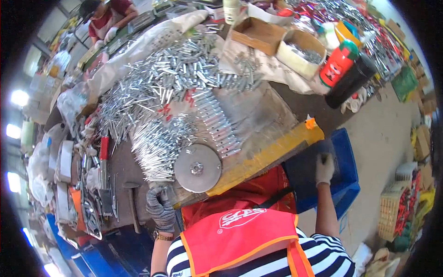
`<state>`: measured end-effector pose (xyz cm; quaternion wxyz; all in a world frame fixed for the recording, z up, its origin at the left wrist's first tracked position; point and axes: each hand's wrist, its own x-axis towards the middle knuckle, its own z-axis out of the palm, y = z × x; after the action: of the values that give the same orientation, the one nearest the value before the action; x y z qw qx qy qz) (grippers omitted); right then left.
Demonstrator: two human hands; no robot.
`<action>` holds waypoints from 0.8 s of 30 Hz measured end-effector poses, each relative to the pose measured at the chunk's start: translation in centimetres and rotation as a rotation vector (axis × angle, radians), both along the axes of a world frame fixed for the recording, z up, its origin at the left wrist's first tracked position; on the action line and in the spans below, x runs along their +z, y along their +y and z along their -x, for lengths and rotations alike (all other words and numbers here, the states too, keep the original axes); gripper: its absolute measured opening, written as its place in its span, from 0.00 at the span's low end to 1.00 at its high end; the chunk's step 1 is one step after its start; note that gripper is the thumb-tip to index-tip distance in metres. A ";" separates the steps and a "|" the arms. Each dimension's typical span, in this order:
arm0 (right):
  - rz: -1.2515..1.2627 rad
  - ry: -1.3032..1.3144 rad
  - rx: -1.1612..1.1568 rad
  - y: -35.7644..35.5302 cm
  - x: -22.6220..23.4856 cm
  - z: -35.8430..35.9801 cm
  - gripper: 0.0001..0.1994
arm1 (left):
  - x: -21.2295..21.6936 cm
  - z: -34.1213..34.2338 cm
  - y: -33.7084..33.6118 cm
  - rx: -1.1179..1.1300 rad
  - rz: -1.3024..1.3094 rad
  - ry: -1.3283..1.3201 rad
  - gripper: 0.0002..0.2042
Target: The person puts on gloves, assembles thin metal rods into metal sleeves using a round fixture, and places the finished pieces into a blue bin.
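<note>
My left hand [159,207], in a grey knitted glove, is at the near edge of the worktable with its fingers curled in. What it holds, if anything, is too small to make out. Close by lie a heap of thin metal pins [150,152] and a round grey metal disc [187,177] with a few small parts at its centre. My right hand [325,170], in a pale glove, is over the blue bin [347,150] to the right, fingers apart and nothing visible in them. A slanting row of silver metal tubes [214,121] lies beyond the disc.
A large heap of short metal tubes [184,64] covers the far tabletop. Behind it are a cardboard tray [258,33], a box of small parts [302,53], a red bottle [339,62] and a black cylinder [351,81]. A hammer [134,207] lies left; a co-worker [108,21] works far left.
</note>
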<state>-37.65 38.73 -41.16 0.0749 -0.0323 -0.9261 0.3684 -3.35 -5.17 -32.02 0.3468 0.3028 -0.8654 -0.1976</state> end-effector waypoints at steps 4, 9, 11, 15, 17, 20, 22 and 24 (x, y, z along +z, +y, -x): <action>0.130 0.290 0.210 -6.0 10.0 1.2 0.04 | 1.0 1.1 0.3 -0.009 0.082 0.041 0.06; 0.069 0.432 0.929 -19.6 15.8 -2.4 0.10 | 1.3 1.5 0.5 0.010 0.046 0.049 0.07; 0.019 0.467 1.056 -22.7 15.1 -3.1 0.11 | 0.9 1.3 0.4 -0.007 0.048 0.057 0.08; -0.072 0.513 1.159 -24.9 14.0 -2.7 0.11 | 0.7 1.1 0.4 -0.001 0.059 0.016 0.09; -0.096 0.507 1.198 -25.2 13.8 -2.3 0.12 | 0.8 1.0 0.4 -0.003 0.078 0.017 0.09; -0.155 0.505 1.263 -25.4 13.6 -1.7 0.12 | 1.1 1.1 0.3 -0.022 0.086 0.023 0.09; -0.187 0.512 1.299 -25.6 13.7 -1.3 0.13 | 1.3 1.1 0.3 -0.027 0.075 0.029 0.09; -0.244 0.579 1.350 -25.9 14.0 -1.1 0.14 | 1.4 1.2 0.2 -0.039 0.068 0.018 0.09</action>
<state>-36.51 12.88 -27.20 0.0766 0.6505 -0.7221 0.2225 -4.59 -4.94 -30.61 0.3608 0.2722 -0.8743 -0.1773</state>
